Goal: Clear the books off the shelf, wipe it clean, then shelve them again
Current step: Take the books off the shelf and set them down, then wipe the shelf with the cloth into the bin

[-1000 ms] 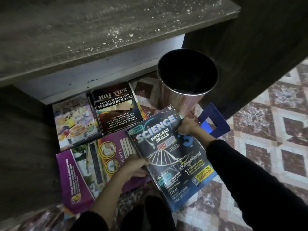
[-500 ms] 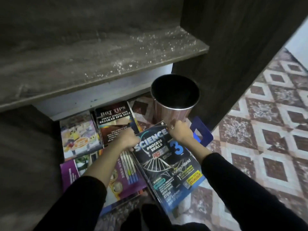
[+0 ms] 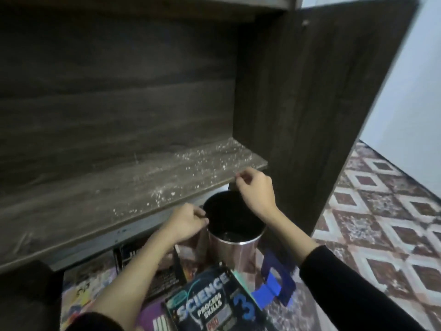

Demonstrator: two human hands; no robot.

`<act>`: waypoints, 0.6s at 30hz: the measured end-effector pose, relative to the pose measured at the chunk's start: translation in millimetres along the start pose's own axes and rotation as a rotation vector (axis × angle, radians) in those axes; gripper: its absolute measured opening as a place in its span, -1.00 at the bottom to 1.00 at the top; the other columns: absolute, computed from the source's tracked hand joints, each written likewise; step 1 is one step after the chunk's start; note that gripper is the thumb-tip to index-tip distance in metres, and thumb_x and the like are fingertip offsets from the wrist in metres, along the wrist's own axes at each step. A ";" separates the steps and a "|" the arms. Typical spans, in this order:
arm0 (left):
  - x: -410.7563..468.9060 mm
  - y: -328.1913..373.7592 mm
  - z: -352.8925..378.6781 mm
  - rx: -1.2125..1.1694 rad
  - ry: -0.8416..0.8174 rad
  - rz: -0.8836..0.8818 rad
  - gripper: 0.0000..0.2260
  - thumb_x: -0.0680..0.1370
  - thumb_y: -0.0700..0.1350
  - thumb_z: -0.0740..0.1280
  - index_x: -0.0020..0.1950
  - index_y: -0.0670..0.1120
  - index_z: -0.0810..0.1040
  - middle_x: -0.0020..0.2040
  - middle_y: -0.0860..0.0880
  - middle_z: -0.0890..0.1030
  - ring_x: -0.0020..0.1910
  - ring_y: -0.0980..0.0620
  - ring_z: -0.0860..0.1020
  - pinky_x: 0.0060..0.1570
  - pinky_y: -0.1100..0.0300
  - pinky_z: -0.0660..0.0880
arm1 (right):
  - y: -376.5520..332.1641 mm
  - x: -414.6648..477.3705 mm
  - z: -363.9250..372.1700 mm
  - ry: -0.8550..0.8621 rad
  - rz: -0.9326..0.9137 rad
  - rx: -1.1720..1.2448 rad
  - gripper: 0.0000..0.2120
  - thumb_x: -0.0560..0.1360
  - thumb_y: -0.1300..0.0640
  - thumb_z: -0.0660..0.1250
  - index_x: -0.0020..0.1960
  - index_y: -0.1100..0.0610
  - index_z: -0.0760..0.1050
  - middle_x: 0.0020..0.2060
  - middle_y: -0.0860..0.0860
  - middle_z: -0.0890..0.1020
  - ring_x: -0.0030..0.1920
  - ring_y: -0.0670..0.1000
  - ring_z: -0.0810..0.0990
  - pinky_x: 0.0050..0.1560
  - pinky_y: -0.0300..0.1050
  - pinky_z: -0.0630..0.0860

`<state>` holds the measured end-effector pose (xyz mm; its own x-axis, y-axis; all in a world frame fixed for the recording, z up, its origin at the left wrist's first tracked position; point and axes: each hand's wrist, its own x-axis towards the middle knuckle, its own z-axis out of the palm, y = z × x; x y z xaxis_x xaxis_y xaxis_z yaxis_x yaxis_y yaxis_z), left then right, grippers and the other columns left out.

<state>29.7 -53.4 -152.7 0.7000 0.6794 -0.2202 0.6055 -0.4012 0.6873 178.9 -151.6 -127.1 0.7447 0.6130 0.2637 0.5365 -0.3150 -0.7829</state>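
The dark wooden shelf [image 3: 143,187] holds no books, and white specks lie scattered over its board. On the floor below lie the Science Process Skills book [image 3: 210,304], a black book [image 3: 167,275] partly under my left arm, and more covers at the lower left [image 3: 81,292]. My left hand [image 3: 186,223] sits at the left rim of a metal bin [image 3: 236,249] with its fingers curled. Whether it grips the rim is unclear. My right hand [image 3: 257,189] hovers above the bin at the shelf's front edge, fingers loosely curled, holding nothing.
A blue bookend [image 3: 274,283] stands on the floor right of the bin. The cabinet's dark side panel [image 3: 310,115] rises close on the right. Patterned floor tiles [image 3: 381,223] spread beyond it, under a pale wall [image 3: 410,103].
Both hands let go of the Science book, which now lies on the floor, and rose toward the bin and shelf edge. The view tilted up to show the shelf.
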 end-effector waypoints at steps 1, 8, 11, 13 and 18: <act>5.0 12.3 -8.6 0.006 0.027 0.045 -0.79 0.52 -0.10 0.38 0.13 -0.10 0.58 -0.05 -0.04 0.65 -0.08 0.05 0.59 -0.08 0.27 0.42 | -9.5 9.8 -9.9 0.039 -0.034 0.015 -0.85 0.51 0.15 0.29 -0.01 0.08 0.62 -0.16 -0.01 0.67 -0.07 0.02 0.62 -0.03 -0.02 0.54; 8.4 128.5 -97.3 0.126 0.407 0.491 -0.84 0.50 -0.09 0.36 0.06 0.01 0.64 -0.11 0.08 0.65 -0.07 0.13 0.62 0.05 0.23 0.52 | -99.6 86.1 -92.5 0.371 -0.418 -0.079 -0.80 0.48 0.23 0.29 0.08 0.14 0.59 -0.02 0.03 0.65 0.03 0.01 0.59 0.05 -0.10 0.49; 3.8 182.5 -137.4 0.273 0.672 0.722 -0.75 0.52 -0.10 0.34 0.20 -0.03 0.57 0.11 0.00 0.62 0.08 0.05 0.57 0.13 0.12 0.51 | -138.0 121.3 -123.4 0.449 -0.562 -0.162 -0.70 0.49 0.24 0.30 0.21 0.17 0.49 0.11 0.06 0.58 0.15 0.03 0.52 0.12 -0.17 0.44; 5.3 215.9 -161.8 0.373 0.813 0.835 -0.65 0.52 -0.12 0.34 0.30 -0.07 0.48 0.25 -0.03 0.53 0.23 0.00 0.49 0.21 0.10 0.43 | -158.3 144.2 -140.9 0.459 -0.605 -0.237 -0.61 0.48 0.25 0.30 0.30 0.17 0.40 0.20 0.07 0.52 0.21 0.02 0.47 0.15 -0.20 0.41; 38.1 272.0 -206.5 0.572 0.844 0.754 -0.40 0.48 -0.08 0.38 0.47 -0.14 0.24 0.42 -0.08 0.34 0.40 -0.05 0.30 0.32 0.04 0.32 | -190.1 191.5 -161.5 0.343 -0.649 -0.468 -0.36 0.44 0.25 0.34 0.47 0.15 0.20 0.41 0.06 0.35 0.40 0.05 0.32 0.36 -0.05 0.31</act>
<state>142.9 -9.8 168.8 0.6109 0.2616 0.7472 0.3868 -0.9222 0.0066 283.7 -91.3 163.2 0.2732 0.5463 0.7917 0.9484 -0.2906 -0.1268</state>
